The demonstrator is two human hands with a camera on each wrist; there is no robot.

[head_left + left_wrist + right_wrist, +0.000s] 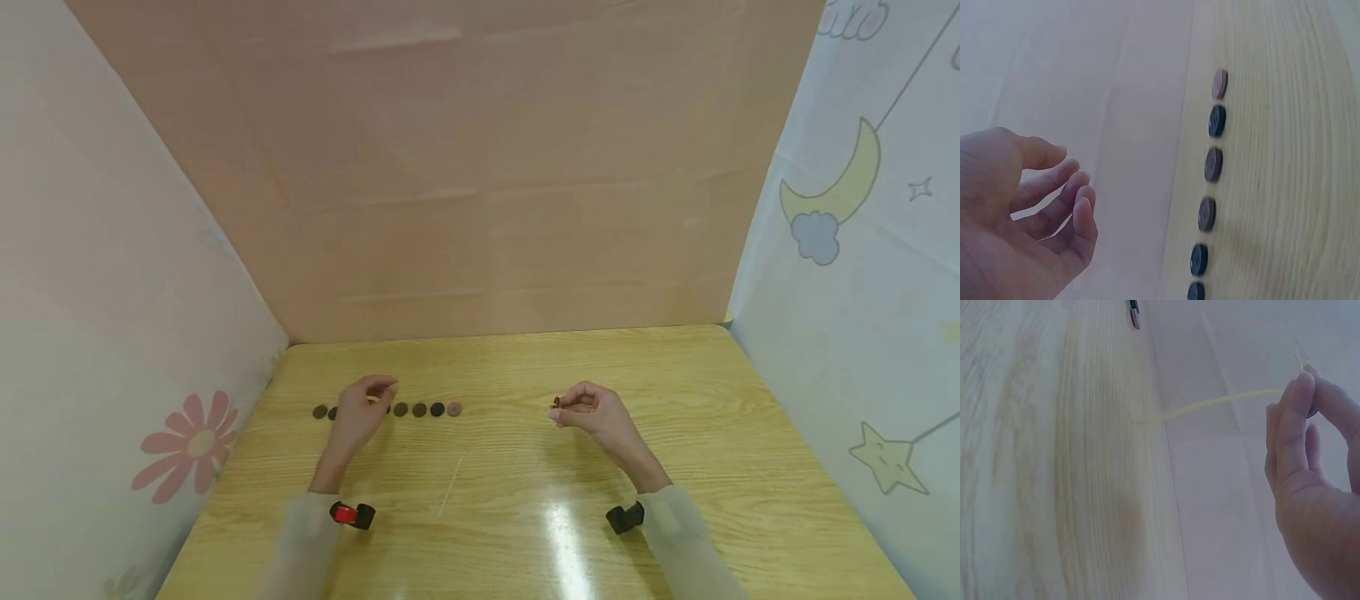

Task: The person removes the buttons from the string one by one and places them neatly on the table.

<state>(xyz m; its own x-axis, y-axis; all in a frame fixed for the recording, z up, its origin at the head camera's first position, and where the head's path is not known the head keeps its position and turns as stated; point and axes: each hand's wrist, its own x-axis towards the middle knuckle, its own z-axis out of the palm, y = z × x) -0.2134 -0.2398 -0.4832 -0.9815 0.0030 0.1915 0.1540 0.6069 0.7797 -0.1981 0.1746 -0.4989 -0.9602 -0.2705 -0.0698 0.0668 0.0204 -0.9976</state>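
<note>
My right hand (600,412) is raised above the table, with thumb and fingertips pinching a small dark brown button (557,403). From these fingers a thin yellow cord (1222,400) trails away, and a short end pokes out above them; the button is mostly hidden in the right wrist view. My left hand (362,408) hovers over a row of round buttons, its fingers loosely bent and nothing visible between them. Brown, black and pinkish buttons make up the row; the pinkish button (454,409) lies at its right end beside a black button (437,409). The left hand covers part of the row.
A light wood-grain table (495,542) spans the space under both hands. A thin pale line (450,485) runs across it between the forearms; what it is cannot be told. A brown sheet (480,250) stands behind, and patterned white sheets (840,333) flank both sides.
</note>
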